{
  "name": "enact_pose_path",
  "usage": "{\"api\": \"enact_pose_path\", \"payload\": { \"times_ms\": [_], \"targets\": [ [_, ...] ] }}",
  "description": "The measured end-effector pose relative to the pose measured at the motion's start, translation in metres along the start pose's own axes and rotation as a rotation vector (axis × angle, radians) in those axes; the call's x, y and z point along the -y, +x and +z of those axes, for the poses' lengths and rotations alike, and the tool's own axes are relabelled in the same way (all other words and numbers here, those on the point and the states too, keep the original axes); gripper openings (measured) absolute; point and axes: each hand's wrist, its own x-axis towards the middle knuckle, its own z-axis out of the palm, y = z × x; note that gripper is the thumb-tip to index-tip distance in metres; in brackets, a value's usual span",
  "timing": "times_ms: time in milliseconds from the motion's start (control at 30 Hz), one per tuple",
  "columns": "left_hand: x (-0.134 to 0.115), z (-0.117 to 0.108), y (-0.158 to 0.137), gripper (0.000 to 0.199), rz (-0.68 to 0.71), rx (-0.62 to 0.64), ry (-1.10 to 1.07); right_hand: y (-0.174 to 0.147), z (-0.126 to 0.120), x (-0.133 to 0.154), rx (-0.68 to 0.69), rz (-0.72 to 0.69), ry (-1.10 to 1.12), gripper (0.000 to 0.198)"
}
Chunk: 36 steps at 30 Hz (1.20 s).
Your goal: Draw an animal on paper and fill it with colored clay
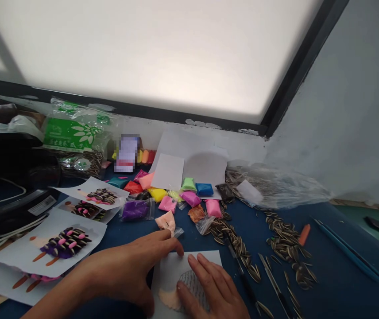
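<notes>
A white sheet of paper [166,269] lies in front of me at the bottom middle. It bears a grey hatched drawing [187,279] and a flattened piece of peach clay [169,299]. My right hand [214,288] rests on the sheet with fingers apart, partly covering drawing and clay. My left hand [133,263] reaches over the sheet's upper left edge, its thumb spread away from its fingers. Just beyond those fingertips sits an opened packet of peach clay [165,220]. I see nothing held in either hand.
Finished hedgehog pictures [66,241] are stacked at left. Colourful clay packets [136,209] lie beyond the sheet. To the right are loose sunflower seeds [236,246], a pen [242,274], a craft knife [276,285] and blue tweezers [347,248]. A green seed bag [73,133] stands behind.
</notes>
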Motion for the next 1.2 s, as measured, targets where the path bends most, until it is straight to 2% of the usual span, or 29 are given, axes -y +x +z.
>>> {"api": "enact_pose_path", "payload": {
  "times_ms": [200,467,667,833,967,1067,1200],
  "targets": [
    [-0.001,-0.001,0.000,0.086,0.017,-0.026,0.000,0.000,-0.001,-0.002,0.037,-0.010,-0.025,0.024],
    [0.006,0.003,0.002,0.088,0.036,-0.045,-0.014,-0.001,0.012,-0.008,-0.066,-0.104,-0.135,0.023],
    [0.003,0.001,0.001,0.088,0.006,-0.025,-0.015,-0.004,0.014,-0.006,-0.028,-0.069,-0.145,0.024],
    [0.005,0.002,0.000,0.081,0.042,-0.031,-0.019,-0.003,0.016,-0.005,-0.055,-0.118,-0.115,0.026],
    [0.004,0.001,0.001,0.077,0.090,-0.038,-0.025,-0.004,0.004,-0.005,-0.022,-0.049,0.009,0.026],
    [0.002,0.000,0.001,0.078,0.060,-0.027,-0.020,-0.005,-0.006,-0.006,-0.021,0.012,0.061,0.030],
    [0.001,0.001,-0.002,0.080,0.020,-0.020,-0.021,-0.005,-0.001,-0.004,-0.083,0.101,0.061,0.025]
  ]
}}
